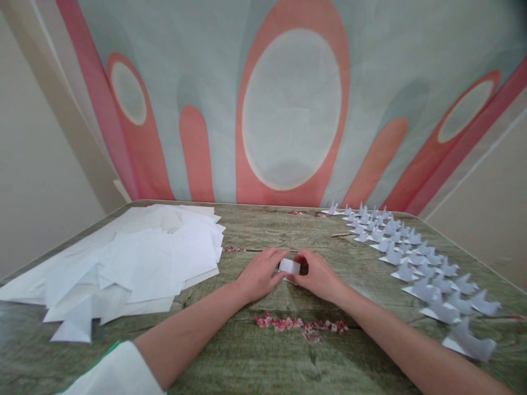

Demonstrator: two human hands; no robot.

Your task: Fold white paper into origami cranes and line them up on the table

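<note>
Pinched from both sides by left hand [260, 273] and right hand [321, 276], apparently for steadiness, the folded white paper [290, 266] sits between loose paper sheets [154, 258] at nine o'clock and origami birds [393, 255] at three.

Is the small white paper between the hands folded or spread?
Folded: the small white paper piece is compact, far smaller than the white paper sheets.

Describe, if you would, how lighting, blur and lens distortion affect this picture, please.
Head view: soft light, with the white sheets showing little surface detail; head view: the print on one sheet too blurred to read, the folded paper slightly soft; head view: the backdrop splaying outward at its sides, likely from wide-angle distortion, with the top right corner darkened.
</note>
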